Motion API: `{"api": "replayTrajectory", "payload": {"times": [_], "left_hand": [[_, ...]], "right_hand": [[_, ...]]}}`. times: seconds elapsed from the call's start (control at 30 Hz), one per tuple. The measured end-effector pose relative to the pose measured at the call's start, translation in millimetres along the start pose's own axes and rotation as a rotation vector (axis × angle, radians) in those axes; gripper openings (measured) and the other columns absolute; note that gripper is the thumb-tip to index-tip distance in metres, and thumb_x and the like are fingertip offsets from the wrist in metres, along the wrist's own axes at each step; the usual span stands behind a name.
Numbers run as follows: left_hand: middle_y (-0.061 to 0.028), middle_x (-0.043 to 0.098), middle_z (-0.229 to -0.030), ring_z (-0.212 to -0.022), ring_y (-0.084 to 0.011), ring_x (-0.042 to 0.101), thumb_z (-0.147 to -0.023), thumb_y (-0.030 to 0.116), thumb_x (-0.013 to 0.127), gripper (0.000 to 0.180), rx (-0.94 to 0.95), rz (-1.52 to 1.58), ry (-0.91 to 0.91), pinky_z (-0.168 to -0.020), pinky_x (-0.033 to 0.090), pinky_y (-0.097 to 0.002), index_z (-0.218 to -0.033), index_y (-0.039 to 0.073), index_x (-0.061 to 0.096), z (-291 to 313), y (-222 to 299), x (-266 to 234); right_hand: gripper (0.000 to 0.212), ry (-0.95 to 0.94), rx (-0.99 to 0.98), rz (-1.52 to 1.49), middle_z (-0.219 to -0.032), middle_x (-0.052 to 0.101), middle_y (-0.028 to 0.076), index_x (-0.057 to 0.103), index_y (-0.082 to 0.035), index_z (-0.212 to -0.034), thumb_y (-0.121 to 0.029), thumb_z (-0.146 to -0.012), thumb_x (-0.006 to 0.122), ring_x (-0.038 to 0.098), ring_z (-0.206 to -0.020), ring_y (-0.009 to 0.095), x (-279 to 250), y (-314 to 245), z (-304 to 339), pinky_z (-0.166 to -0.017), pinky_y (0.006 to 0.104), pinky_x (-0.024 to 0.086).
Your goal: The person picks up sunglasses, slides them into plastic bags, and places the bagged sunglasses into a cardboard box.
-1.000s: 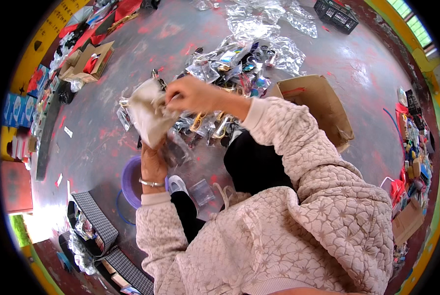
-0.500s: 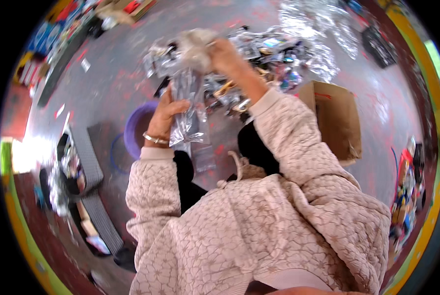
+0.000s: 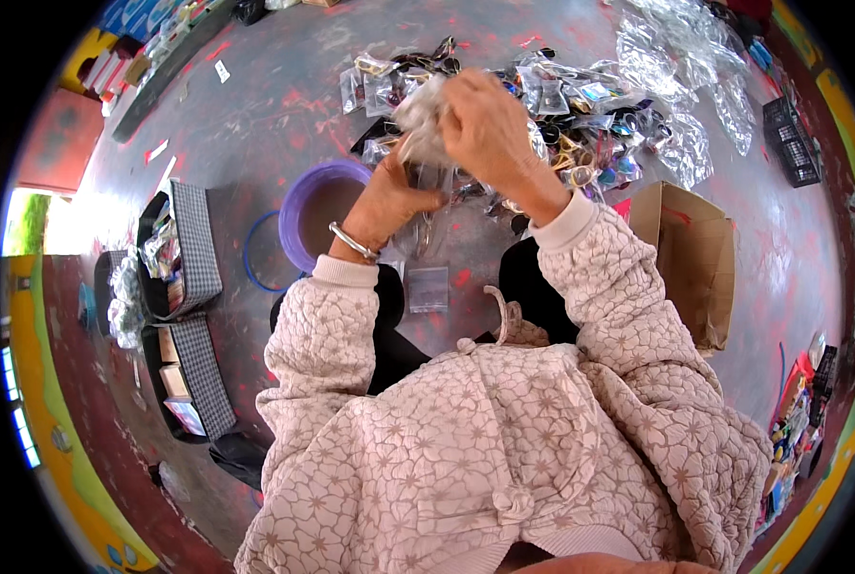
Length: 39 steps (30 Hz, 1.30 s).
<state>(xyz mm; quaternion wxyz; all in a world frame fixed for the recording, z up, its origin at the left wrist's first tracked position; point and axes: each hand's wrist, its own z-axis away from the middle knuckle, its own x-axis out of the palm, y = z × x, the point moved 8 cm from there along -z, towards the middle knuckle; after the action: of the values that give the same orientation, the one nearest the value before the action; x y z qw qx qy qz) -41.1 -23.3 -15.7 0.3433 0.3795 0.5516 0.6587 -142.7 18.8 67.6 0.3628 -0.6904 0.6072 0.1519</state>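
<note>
A pale, whitish crumpled cloth [image 3: 422, 117] is bunched in my right hand [image 3: 493, 132], whose fingers are curled over it. Just below, my left hand [image 3: 389, 203], with a silver bangle at the wrist, grips a clear plastic bag [image 3: 434, 180]. The cloth meets the top of the bag and the left fingertips, and it hides what lies between the hands. Beyond both hands spreads a heap of sunglasses [image 3: 580, 143], many in clear plastic sleeves. A small flat clear bag [image 3: 428, 289] lies on the floor between my knees.
A purple tub [image 3: 298, 222] stands left of my left hand beside a blue hoop [image 3: 253, 251]. An open cardboard box [image 3: 705, 258] is at my right. Checked fabric bins [image 3: 198, 251] sit further left, a black crate [image 3: 791, 142] far right, and crumpled clear plastic [image 3: 681, 67] beyond.
The cloth and my right hand have come down toward my left hand. The clear bag, earlier hanging long and visible, is now mostly covered by my hands. The whole view has shifted.
</note>
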Motion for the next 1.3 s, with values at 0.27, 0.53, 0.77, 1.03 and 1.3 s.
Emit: {"api": "replayTrajectory", "payload": {"times": [0.27, 0.53, 0.77, 1.03, 1.3], "left_hand": [[-0.007, 0.054, -0.109, -0.09, -0.014, 0.056, -0.063, -0.004, 0.063, 0.075, 0.019, 0.196, 0.036, -0.074, 0.046, -0.0241, -0.132, 0.004, 0.034, -8, -2, -2], [-0.0068, 0.058, -0.098, -0.086, -0.0132, 0.055, -0.06, -0.001, 0.07, 0.055, 0.092, -0.221, 0.084, -0.074, 0.045, -0.0245, -0.111, -0.001, 0.048, -5, -10, -11], [-0.0119, 0.06, -0.092, -0.071, -0.0181, 0.06, -0.069, 0.004, 0.061, 0.056, -0.114, 0.181, -0.112, -0.061, 0.05, -0.0283, -0.121, -0.002, 0.041, -3, -16, 1], [-0.0101, 0.061, -0.097, -0.083, -0.0183, 0.062, -0.064, -0.01, 0.055, 0.053, -0.034, 0.318, 0.093, -0.074, 0.051, -0.0281, -0.115, 0.0, 0.047, -9, -23, -17], [-0.0192, 0.056, -0.111, -0.092, -0.0291, 0.061, -0.063, -0.006, 0.06, 0.067, 0.086, 0.571, 0.031, -0.077, 0.053, -0.0364, -0.126, 0.003, 0.039, 2, 8, -25]], "right_hand": [[0.013, 0.014, 0.468, 0.015, -0.084, 0.059, 0.012, 0.058, -0.007, -0.08, -0.019, -0.074, 0.059, 0.058, -0.077, 0.027, -27, 104, -14, -0.064, 0.0389, 0.047], [0.012, -0.106, -0.122, -0.218, -0.081, 0.054, 0.009, 0.057, -0.009, -0.087, -0.01, -0.076, 0.054, 0.056, -0.073, 0.027, 18, -32, 15, -0.065, 0.0378, 0.046], [0.017, 0.102, 0.684, -0.336, -0.082, 0.063, 0.013, 0.062, -0.007, -0.088, -0.019, -0.076, 0.06, 0.062, -0.069, 0.024, 6, 123, -1, -0.06, 0.033, 0.05], [0.013, -0.014, 0.071, -0.295, -0.083, 0.059, 0.011, 0.061, -0.01, -0.088, -0.014, -0.077, 0.057, 0.057, -0.078, 0.029, 25, 3, 7, -0.07, 0.0389, 0.046], [0.015, -0.045, 0.357, -0.351, -0.083, 0.061, 0.011, 0.061, -0.006, -0.091, -0.011, -0.078, 0.055, 0.059, -0.077, 0.028, 13, 72, 7, -0.071, 0.0363, 0.047]]}}
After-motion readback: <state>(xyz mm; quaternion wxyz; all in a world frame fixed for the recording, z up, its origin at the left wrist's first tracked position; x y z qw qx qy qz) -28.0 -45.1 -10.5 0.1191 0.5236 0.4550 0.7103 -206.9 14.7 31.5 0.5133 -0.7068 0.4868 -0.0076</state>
